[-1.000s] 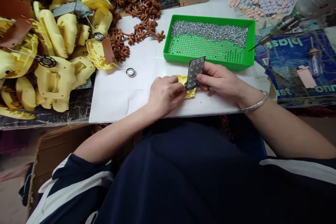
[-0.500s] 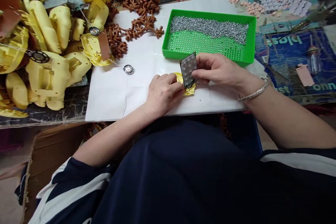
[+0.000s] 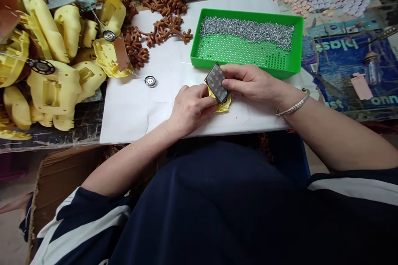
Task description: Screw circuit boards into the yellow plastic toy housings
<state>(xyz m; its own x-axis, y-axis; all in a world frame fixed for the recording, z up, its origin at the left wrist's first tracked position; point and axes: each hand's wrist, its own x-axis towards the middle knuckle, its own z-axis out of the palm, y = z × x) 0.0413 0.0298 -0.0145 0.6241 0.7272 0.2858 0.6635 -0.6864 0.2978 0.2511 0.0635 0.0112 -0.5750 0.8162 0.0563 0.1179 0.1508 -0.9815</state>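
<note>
My right hand (image 3: 245, 80) pinches a dark flat panel (image 3: 217, 83) with rows of pale round dots, its thumb lying on the dotted face. The panel is tilted above a small yellow plastic part (image 3: 223, 107) on the white sheet. From the left, my left hand (image 3: 192, 105) has its fingers closed at the yellow part and the panel's lower edge. Its fingertips are partly hidden, so exactly what they grip is unclear. A round black piece shows under the panel's lower corner, mostly covered.
A green tray (image 3: 245, 65) of small silver screws stands beyond my hands. Yellow plastic shells (image 3: 57, 87) are heaped at left, with a small speaker (image 3: 150, 81) on a wire. Brown plastic pieces (image 3: 158, 29) lie behind. A screwdriver (image 3: 372, 68) and pink part (image 3: 361, 86) are at right.
The dotted panel has turned and leaned over to the left, lower against the yellow part. My right hand moved slightly left with it; my left hand stays nearly in place.
</note>
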